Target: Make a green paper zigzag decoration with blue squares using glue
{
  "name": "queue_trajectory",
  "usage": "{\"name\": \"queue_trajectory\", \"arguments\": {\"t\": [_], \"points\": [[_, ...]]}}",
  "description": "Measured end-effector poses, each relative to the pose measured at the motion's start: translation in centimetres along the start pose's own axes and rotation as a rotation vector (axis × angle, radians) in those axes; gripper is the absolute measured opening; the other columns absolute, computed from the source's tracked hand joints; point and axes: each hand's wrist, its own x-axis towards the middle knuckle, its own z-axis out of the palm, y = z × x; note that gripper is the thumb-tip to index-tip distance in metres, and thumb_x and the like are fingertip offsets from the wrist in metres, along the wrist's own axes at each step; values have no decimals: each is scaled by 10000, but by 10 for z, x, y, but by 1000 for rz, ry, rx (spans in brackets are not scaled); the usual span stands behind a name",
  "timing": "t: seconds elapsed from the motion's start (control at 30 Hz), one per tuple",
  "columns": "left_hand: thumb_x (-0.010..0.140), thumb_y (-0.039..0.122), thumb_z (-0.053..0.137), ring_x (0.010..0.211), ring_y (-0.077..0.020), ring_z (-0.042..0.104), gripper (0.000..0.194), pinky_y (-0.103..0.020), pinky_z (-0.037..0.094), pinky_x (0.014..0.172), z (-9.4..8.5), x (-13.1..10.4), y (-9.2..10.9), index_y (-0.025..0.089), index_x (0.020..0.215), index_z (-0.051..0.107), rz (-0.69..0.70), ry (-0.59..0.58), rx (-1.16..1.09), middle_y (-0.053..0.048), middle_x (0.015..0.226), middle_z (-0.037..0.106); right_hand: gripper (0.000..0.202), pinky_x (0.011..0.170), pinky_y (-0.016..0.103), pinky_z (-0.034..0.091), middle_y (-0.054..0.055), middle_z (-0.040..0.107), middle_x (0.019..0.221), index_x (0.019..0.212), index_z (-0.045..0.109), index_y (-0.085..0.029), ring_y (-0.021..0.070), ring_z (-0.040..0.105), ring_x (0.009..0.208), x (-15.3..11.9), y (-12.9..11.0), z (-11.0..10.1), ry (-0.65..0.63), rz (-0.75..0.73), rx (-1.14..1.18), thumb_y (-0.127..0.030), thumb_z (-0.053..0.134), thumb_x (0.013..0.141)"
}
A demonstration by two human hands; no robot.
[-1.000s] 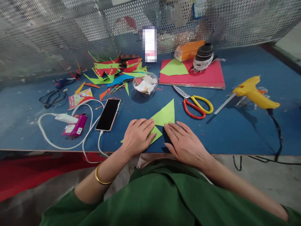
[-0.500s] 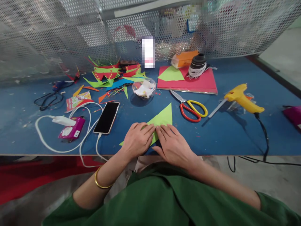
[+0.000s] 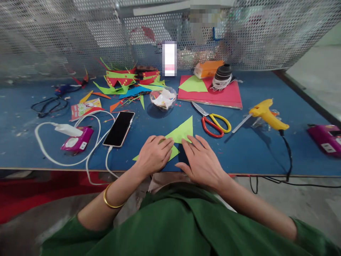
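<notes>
A folded light-green paper (image 3: 183, 131) lies near the front edge of the blue table, its pointed corner up and to the right. My left hand (image 3: 154, 153) rests flat on its left part, fingers extended and close together. My right hand (image 3: 201, 160) lies with fingers spread, its fingertips on the paper's lower right edge and the thumb apart over the table. Part of the paper is hidden under my left hand. Scissors (image 3: 215, 122) with red and yellow handles lie to the right of the paper.
Left are a phone (image 3: 119, 128), a white cable and a purple power socket (image 3: 77, 139). Behind stand a clear bowl (image 3: 163, 99) of scraps, cut papers and a red pad (image 3: 207, 97). A yellow glue gun (image 3: 269, 114) and another purple socket (image 3: 325, 139) are at right.
My right hand has moved a little to the right, away from my left hand, and its fingers are spread wider. More of the paper shows between the hands. The view has shifted slightly.
</notes>
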Motion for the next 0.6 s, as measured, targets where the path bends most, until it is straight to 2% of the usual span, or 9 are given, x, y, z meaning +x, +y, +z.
{"name": "queue_trajectory", "arguments": {"t": [0.13, 0.33, 0.43, 0.6], "points": [[1011, 227, 478, 1045, -258, 632, 314, -433, 438, 858, 2, -1, 0, 110, 1208, 692, 5, -18, 5, -90, 1229, 745, 846, 1161, 499, 346, 273, 593, 1413, 1415, 519, 63, 365, 523, 1352, 11, -3, 10, -33, -49, 39, -650, 359, 988], [1001, 211, 493, 1053, -259, 627, 314, -436, 437, 852, 1, -2, 0, 116, 1229, 686, 2, -24, -2, -63, 1270, 734, 854, 1173, 540, 313, 277, 596, 1407, 1407, 522, 79, 379, 524, 1348, -6, 5, 10, -63, -79, 28, -639, 295, 1005], [1002, 205, 484, 1043, -258, 627, 316, -433, 437, 852, 1, -2, 0, 119, 1226, 689, 4, -19, 10, -66, 1274, 732, 866, 1168, 535, 323, 273, 608, 1393, 1391, 533, 87, 383, 526, 1344, -6, 4, 8, -44, -81, 22, -644, 274, 1006], [1000, 209, 485, 1051, -261, 627, 314, -433, 437, 863, 3, -2, -1, 106, 1213, 692, 12, -6, 14, -72, 1248, 742, 933, 1174, 498, 327, 277, 620, 1376, 1377, 543, 97, 373, 535, 1342, 10, -5, 13, 20, -83, 53, -701, 272, 980]]}}
